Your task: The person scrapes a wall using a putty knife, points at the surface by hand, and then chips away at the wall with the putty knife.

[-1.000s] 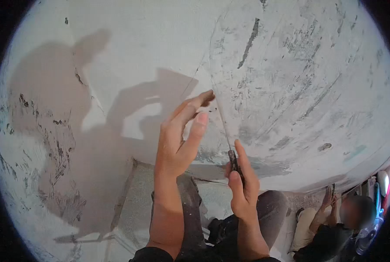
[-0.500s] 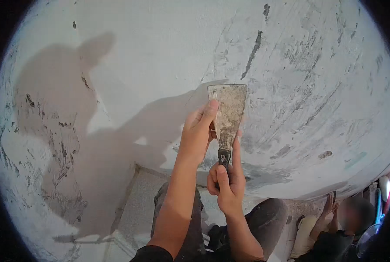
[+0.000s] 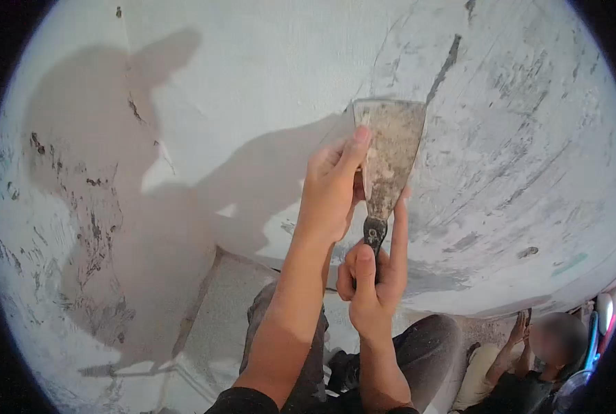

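Behind the putty knife point(image 3: 389, 162), a whitish wall point(image 3: 287, 62) is seen, marked to the knife's right by grey smears and scratches and to its far left by dark chipped spots. Just above the knife's upper right corner, a long dark gouge point(image 3: 444, 69) is shown slanting across the plaster. Well to the left of the knife, a broad shadow point(image 3: 87, 124) is thrown on the wall.

The putty knife is held up in front of the wall, its wide edge uppermost and its stained blade point(image 3: 395, 138) turned flat toward the viewer; whether the wall is touched cannot be told. Its black handle point(image 3: 375, 231) is clamped in the right hand point(image 3: 371, 279), the thumb laid along the front and the index finger stretched beside the blade. The blade's left margin is pinched by the left hand point(image 3: 327, 186), the thumb set on the front face, the other fingers partly hidden behind.

Below the knife, dark trousers point(image 3: 425, 345) are seen on bent legs. Far to its lower right, another person point(image 3: 515, 390) is seen, with raised hands.
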A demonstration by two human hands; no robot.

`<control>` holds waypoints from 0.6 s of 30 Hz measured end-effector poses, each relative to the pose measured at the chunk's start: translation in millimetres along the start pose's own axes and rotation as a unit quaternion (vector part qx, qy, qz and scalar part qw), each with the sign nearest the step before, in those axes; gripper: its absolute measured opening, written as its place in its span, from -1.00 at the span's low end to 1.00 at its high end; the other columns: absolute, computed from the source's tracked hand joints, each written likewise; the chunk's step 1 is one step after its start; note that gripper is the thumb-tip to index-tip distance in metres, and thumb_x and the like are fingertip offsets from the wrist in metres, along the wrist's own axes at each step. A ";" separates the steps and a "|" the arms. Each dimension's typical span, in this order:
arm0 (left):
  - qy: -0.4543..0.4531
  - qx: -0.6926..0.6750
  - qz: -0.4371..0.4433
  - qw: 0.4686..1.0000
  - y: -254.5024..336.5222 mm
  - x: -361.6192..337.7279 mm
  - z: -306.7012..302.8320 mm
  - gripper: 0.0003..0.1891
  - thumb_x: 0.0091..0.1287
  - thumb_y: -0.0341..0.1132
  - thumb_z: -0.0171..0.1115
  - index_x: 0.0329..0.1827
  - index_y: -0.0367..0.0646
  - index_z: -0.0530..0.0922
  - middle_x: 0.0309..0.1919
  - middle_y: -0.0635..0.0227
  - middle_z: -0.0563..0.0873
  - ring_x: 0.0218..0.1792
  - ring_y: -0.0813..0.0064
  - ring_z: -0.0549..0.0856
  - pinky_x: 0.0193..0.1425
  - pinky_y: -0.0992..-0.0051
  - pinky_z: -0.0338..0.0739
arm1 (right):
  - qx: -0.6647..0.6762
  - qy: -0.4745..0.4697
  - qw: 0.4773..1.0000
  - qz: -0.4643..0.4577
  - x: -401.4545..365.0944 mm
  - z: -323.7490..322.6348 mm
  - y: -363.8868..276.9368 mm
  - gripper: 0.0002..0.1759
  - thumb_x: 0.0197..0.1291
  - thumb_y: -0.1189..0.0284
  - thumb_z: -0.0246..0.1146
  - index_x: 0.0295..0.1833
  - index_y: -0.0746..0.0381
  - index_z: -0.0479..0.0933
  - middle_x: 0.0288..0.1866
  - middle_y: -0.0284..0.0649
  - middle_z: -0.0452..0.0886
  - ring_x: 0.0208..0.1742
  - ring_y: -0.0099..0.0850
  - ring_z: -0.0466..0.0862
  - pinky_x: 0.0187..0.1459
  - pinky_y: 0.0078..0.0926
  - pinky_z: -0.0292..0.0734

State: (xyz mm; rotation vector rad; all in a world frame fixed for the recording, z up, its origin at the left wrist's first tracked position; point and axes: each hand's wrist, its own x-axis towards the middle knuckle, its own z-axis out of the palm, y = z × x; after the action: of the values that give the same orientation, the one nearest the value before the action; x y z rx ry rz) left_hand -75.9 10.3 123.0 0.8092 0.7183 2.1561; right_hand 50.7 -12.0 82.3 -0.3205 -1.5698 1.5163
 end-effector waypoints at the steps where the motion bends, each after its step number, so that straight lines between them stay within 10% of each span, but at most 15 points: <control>1: 0.003 -0.002 -0.006 1.000 0.5 -3.7 1.5 -0.52 0.47 -0.08 0.10 0.02 -0.47 0.54 -0.19 0.05 0.71 -0.26 0.33 0.76 -0.30 0.36 0.74 | -0.002 0.003 1.000 0.006 -3.2 1.0 1.5 -0.30 0.49 0.45 -0.04 0.59 0.28 -0.20 -0.56 -0.43 0.36 -0.64 -0.71 0.29 -0.59 -0.71 0.14; 18: 0.006 0.035 0.026 0.999 -1.2 -4.1 9.6 -0.57 0.48 -0.10 0.10 -0.04 -0.43 0.57 -0.26 0.11 0.73 -0.39 0.39 0.76 -0.35 0.41 0.72 | 0.124 0.001 0.992 0.040 -8.0 0.8 -3.6 -0.24 0.49 0.37 0.03 0.62 0.08 -0.22 -0.55 -0.42 0.21 -0.71 -0.71 0.08 -0.70 -0.65 -0.05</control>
State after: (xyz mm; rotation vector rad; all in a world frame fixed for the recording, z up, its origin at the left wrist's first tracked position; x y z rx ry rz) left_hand -66.2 10.2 127.0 0.8617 0.7906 2.1944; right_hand 56.0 -19.0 82.3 -0.2467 -1.3619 1.7511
